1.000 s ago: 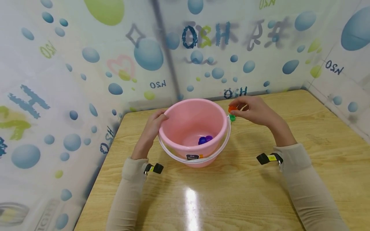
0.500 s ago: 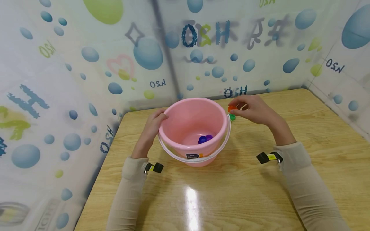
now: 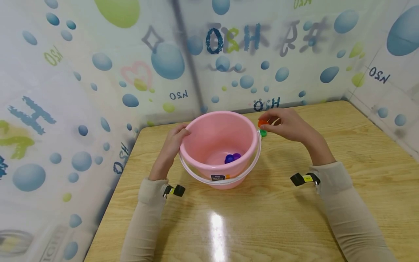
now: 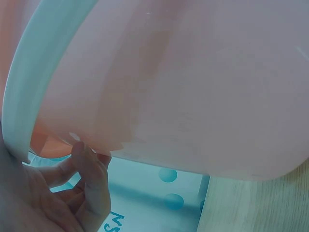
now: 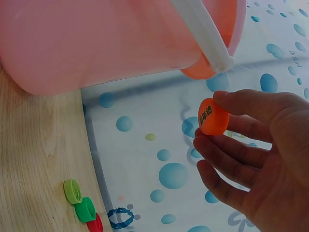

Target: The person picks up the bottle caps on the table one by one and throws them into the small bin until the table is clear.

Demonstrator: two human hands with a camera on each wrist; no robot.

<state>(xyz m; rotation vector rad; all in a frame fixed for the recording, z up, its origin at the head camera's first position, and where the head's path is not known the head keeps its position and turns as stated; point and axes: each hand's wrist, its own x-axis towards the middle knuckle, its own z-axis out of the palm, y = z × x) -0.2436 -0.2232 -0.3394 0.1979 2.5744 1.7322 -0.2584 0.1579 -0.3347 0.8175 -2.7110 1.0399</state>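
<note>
A pink bucket (image 3: 212, 133) stands tilted on the table, its white handle (image 3: 226, 182) hanging down over the front. My left hand (image 3: 173, 142) grips the bucket's left rim, thumb over the edge. Inside, a dark blue bottle cap (image 3: 229, 158) and a purple cap (image 3: 237, 156) lie on the bottom. Beyond the right rim, my right hand (image 3: 285, 124) pinches an orange bottle cap (image 5: 214, 117) between thumb and fingers, dark writing on its top. A row of caps lies on the table below: light green (image 5: 73, 192), green (image 5: 85, 210) and red (image 5: 95, 224).
The wood-grain table (image 3: 278, 214) reaches back to a wall sheet (image 3: 278, 54) printed with blue and green drops. Another printed wall (image 3: 39, 145) runs along the left edge. A black wrist mount (image 3: 298, 179) sticks out from the right sleeve.
</note>
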